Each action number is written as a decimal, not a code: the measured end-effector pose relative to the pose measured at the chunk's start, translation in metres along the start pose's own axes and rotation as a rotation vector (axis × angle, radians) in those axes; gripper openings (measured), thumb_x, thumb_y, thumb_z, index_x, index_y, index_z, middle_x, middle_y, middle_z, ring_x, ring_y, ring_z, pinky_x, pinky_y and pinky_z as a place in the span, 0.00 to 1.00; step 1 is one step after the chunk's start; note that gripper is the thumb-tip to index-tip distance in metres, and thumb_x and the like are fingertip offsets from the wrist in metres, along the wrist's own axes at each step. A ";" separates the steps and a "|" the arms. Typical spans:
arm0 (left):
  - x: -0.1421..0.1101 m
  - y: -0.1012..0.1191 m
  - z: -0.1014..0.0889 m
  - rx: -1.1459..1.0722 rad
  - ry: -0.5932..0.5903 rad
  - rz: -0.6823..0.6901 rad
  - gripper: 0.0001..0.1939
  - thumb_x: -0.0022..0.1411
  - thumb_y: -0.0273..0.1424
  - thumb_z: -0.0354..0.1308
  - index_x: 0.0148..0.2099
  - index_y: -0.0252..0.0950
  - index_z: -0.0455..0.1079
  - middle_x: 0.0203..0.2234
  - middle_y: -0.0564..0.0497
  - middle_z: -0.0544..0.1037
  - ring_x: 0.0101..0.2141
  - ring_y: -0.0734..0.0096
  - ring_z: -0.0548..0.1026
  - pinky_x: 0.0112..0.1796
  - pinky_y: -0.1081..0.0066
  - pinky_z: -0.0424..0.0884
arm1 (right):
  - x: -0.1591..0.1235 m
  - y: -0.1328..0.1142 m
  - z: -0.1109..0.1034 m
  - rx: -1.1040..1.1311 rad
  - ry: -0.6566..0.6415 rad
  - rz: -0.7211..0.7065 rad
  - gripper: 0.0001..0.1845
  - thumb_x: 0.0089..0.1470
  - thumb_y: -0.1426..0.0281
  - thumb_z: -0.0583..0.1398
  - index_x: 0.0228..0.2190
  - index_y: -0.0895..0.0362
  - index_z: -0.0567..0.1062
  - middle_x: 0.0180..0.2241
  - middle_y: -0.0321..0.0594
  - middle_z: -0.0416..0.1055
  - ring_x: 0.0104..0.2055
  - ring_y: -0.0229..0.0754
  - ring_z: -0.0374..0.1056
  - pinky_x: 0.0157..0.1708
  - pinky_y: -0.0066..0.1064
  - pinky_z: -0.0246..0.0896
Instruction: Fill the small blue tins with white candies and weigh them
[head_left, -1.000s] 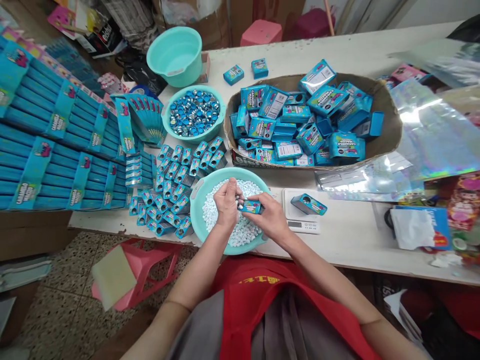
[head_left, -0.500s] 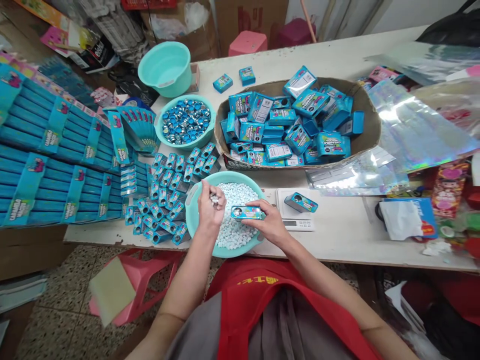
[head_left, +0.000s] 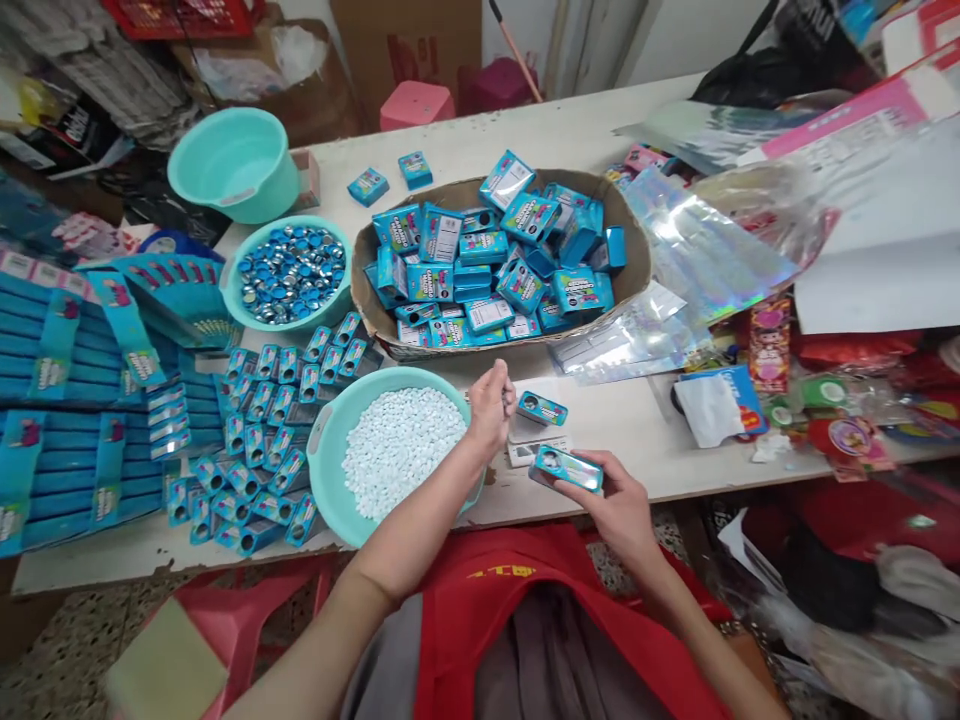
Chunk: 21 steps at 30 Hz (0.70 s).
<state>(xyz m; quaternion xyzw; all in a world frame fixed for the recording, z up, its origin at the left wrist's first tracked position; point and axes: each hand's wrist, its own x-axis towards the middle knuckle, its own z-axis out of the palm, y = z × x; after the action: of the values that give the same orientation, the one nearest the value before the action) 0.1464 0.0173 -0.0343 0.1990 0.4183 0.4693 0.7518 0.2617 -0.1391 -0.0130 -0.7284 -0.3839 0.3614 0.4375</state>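
Note:
My left hand is closed, fingers pinched together, hovering right beside a small blue box that lies on a white scale. What it pinches is too small to make out. My right hand grips another small blue box near the table's front edge. A teal basin of white tablets sits just left of my left hand.
Rows of small blue boxes lie left of the basin. A teal bowl of blue caps, a bare teal bowl and a cardboard tray of blue boxes stand behind. Flat blue cartons are stacked at left, shiny bags at right.
My left hand moved from over the tablet basin rightward to the box on the scale. My right hand carried its box right and toward me. The view swung right.

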 end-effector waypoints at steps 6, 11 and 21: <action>0.023 -0.031 0.025 0.125 0.047 0.111 0.28 0.49 0.54 0.60 0.19 0.35 0.58 0.12 0.57 0.62 0.15 0.80 0.64 0.19 0.77 0.58 | 0.005 0.025 -0.039 0.023 0.236 0.147 0.25 0.36 0.59 0.71 0.37 0.56 0.75 0.34 0.41 0.74 0.37 0.46 0.70 0.40 0.41 0.67; 0.025 -0.031 0.030 0.101 0.059 0.207 0.25 0.51 0.49 0.61 0.18 0.35 0.60 0.13 0.57 0.63 0.20 0.75 0.70 0.26 0.73 0.67 | 0.009 0.027 -0.050 0.025 0.296 0.187 0.26 0.35 0.59 0.70 0.38 0.56 0.75 0.35 0.41 0.74 0.36 0.45 0.70 0.41 0.42 0.67; 0.023 -0.035 0.030 0.091 0.123 0.238 0.25 0.55 0.48 0.59 0.19 0.35 0.58 0.12 0.58 0.60 0.19 0.73 0.72 0.28 0.72 0.67 | 0.016 0.029 -0.050 0.072 0.266 0.213 0.26 0.34 0.59 0.71 0.37 0.56 0.75 0.35 0.40 0.74 0.38 0.45 0.70 0.43 0.42 0.67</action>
<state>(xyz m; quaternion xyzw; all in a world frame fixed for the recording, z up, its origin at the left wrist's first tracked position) 0.1943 0.0233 -0.0519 0.2522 0.4580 0.5469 0.6539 0.3189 -0.1528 -0.0246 -0.7902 -0.2300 0.3199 0.4694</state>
